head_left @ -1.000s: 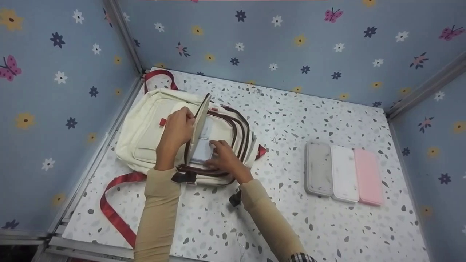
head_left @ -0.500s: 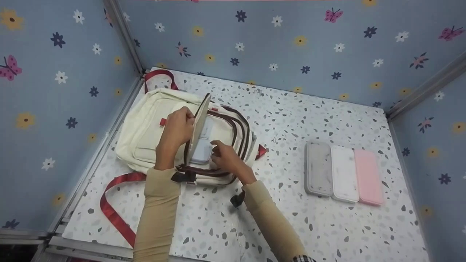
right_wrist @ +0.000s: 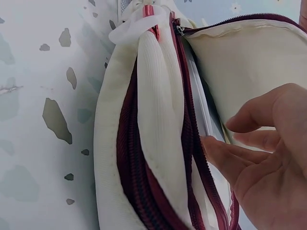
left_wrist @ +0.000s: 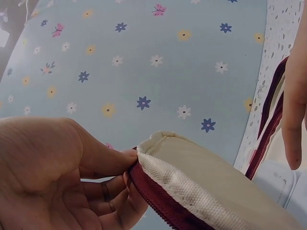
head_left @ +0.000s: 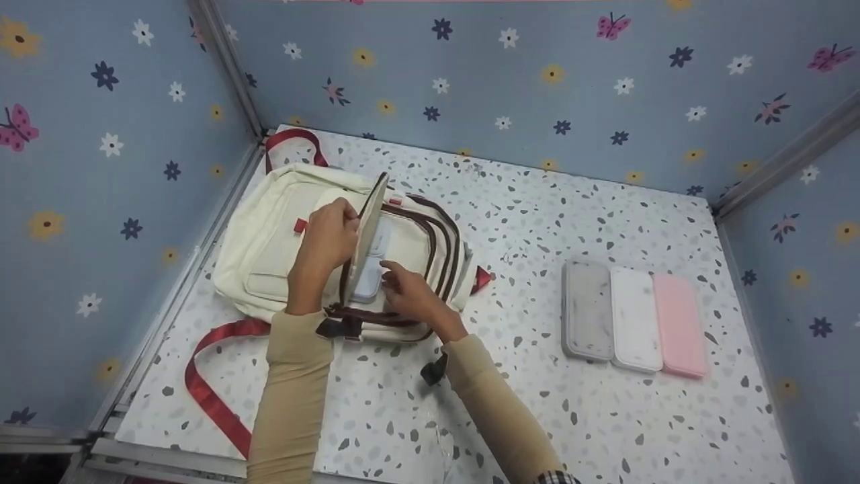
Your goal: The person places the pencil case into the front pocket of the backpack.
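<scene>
A cream backpack [head_left: 259, 228] with dark red zips lies on the speckled table, its front pocket unzipped. My left hand [head_left: 328, 235] pinches the edge of the lifted pocket flap [left_wrist: 192, 177] between thumb and fingers. Inside the pocket are pale blue cases [head_left: 367, 281], partly hidden by the flap and my right hand [head_left: 415, 294]. That hand is over the pocket's opening, fingers loosely bent and apart. In the right wrist view, one fingertip is at the edge of a pale case [right_wrist: 204, 108]; whether it presses there I cannot tell.
To the right, a grey case [head_left: 589, 310], a white case [head_left: 635, 319] and a pink case [head_left: 680, 325] lie side by side. A red strap [head_left: 213, 396] trails toward the table's front left. Flower-patterned walls [head_left: 470, 81] enclose the table.
My right hand drew slightly back from the pale cases, then moved left over them again. The left hand stays on the flap.
</scene>
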